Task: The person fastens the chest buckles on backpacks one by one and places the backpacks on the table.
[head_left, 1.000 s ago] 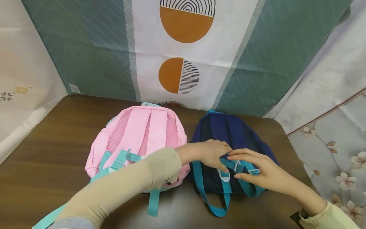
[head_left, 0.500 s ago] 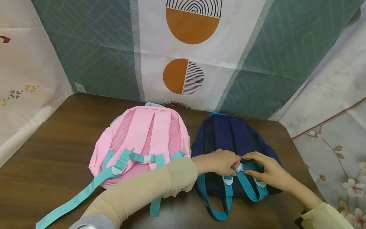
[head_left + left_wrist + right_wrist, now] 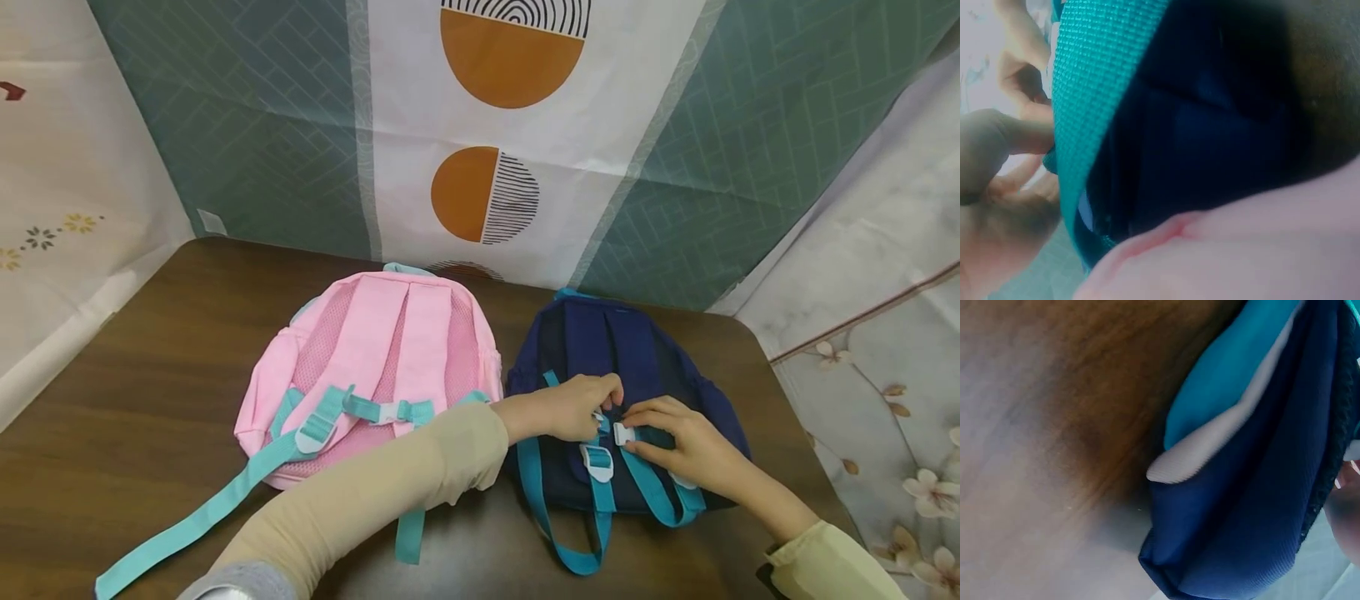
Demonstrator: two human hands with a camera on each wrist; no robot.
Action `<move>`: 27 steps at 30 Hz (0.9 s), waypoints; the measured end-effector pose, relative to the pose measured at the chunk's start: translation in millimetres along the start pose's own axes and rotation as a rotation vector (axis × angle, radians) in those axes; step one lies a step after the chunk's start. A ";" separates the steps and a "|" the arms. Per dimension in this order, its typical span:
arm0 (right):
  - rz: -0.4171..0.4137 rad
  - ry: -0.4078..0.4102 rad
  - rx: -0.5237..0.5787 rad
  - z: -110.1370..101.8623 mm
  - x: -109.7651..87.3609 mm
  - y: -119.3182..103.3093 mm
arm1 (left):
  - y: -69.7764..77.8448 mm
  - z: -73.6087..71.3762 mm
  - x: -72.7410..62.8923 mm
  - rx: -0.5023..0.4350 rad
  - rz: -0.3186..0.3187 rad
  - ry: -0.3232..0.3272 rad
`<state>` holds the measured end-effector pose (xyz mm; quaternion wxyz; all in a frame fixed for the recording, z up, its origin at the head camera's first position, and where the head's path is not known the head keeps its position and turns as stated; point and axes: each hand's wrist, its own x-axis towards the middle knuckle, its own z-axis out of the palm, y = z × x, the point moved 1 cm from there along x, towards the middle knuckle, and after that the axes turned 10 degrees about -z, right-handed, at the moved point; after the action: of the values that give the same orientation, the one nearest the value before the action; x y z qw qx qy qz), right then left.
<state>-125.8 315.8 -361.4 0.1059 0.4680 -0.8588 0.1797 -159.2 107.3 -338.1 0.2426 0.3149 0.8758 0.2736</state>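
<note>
— The right hand has a white buckle half pinched between thumb and fingers, low on the navy backpack!

— And facing it, the left hand, fingers curled around a short teal strap. A sliver of white shows there; the fingers hide the rest. Just a small gap between the two.

— So where's the danger?

— Alignment, I'd say. With that end covered, a tilt in either piece could make them miss. And the buckle is small: too firm a tug might pop it from the fingertips.

— Watch the slack, too! The teal loop droops off the pack onto the counter. A finger could snag it and drag the pack along.

— Now the edges: the pack lies on the counter's right side, its top near the back edge by the hanging cloth, with only a narrow strip of wood to its right.

— Leftward it's tight as well. The pink backpack lies just beside, and the left sleeve crosses over its lower corner. A hasty withdrawal might shove it.

— The roomiest wood is far left, past the pink pack's trailing strap. The near edge I can't make out.
</note>
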 end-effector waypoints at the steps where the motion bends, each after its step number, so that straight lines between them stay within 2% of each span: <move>1: 0.014 0.003 -0.015 0.0 0.2 0.0 | -1.1 -0.9 0.4 0.004 -0.006 0.016; 4: 0.091 0.007 -0.045 0.0 -0.5 -1.3 | -5.0 -4.5 -0.4 0.047 -0.039 0.031; 9: 0.220 0.006 -0.035 2.7 -6.1 -5.3 | -10.4 -12.7 -7.1 0.122 -0.109 -0.035; 13: 0.275 0.032 -0.010 3.6 -8.6 -6.0 | -9.7 -21.5 -11.2 0.096 -0.062 -0.103; 16: 0.287 0.043 -0.009 2.5 -7.7 -6.2 | -7.8 -25.7 -12.2 0.048 -0.001 -0.154; 19: 0.280 0.045 -0.008 1.3 -6.2 -6.4 | -7.6 -24.1 -11.6 0.020 0.027 -0.183; 27: 0.240 0.049 -0.001 -0.4 -6.3 -5.1 | -2.1 -7.5 -3.0 0.035 0.045 -0.201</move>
<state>-118.1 318.2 -362.1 0.1046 0.3575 -0.9058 0.2021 -162.5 101.4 -333.2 0.3178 0.3644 0.8444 0.2307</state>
